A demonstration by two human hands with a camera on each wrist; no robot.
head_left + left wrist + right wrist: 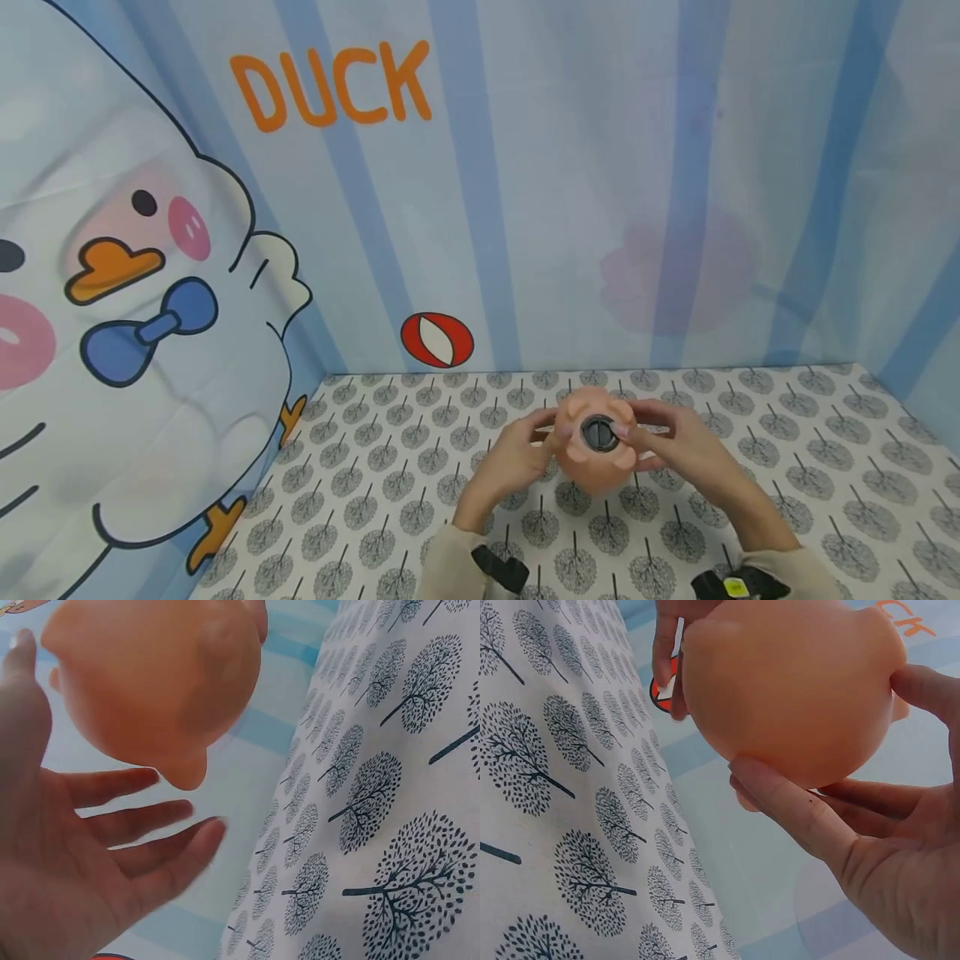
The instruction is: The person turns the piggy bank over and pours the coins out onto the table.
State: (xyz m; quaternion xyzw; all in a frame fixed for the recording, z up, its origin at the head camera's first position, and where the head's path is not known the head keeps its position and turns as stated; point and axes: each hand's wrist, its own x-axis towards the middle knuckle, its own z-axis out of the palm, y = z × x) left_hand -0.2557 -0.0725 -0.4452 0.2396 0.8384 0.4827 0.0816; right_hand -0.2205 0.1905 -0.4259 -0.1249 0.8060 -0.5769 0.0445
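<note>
A round, peach-coloured piggy bank (592, 477) is tipped so its underside faces the head camera. Short stubby feet surround a dark round plug (600, 433) there. My right hand (678, 442) holds the bank from the right, its thumb by the plug's edge and its fingers against the body. In the right wrist view that hand (877, 832) supports the smooth body (787, 697). On the other side my left hand (513, 454) is beside the bank. The left wrist view shows this hand (82, 847) with spread fingers, very near a pointed bump on the bank.
A white cloth with grey tree prints (390, 500) covers the table under the hands. Behind stands a blue striped backdrop (562, 208) with a printed duck (150, 433) at left and a printed red ball (437, 340). Dark straps circle both wrists.
</note>
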